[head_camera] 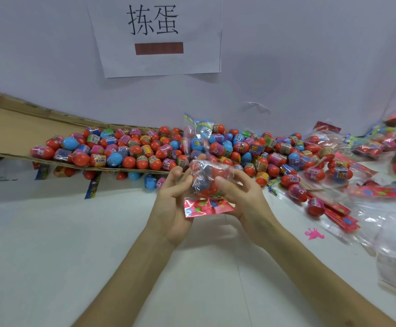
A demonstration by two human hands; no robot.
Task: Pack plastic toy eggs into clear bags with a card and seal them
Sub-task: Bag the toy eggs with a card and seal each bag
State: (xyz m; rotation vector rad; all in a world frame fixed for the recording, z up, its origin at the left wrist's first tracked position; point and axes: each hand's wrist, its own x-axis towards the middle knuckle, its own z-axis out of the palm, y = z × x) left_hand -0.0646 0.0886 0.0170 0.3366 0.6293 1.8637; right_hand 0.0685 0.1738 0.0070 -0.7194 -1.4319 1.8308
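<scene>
Over the tabletop's (74,232) middle, left hand (173,206) and right hand (241,197) each have their grip clamped on a clear bag (198,167) holding toy eggs (213,185) and card (206,208). Sealing looks undone, and loose eggs (133,149) crowd the far edge.

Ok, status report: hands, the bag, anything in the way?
Left hand and right hand grip the clear bag. Eggs inside, red card at near end; seal unclear. Nothing blocking; loose eggs piled behind.

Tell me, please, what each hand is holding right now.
Left hand: holding the clear bag.
Right hand: holding the same bag.
</scene>
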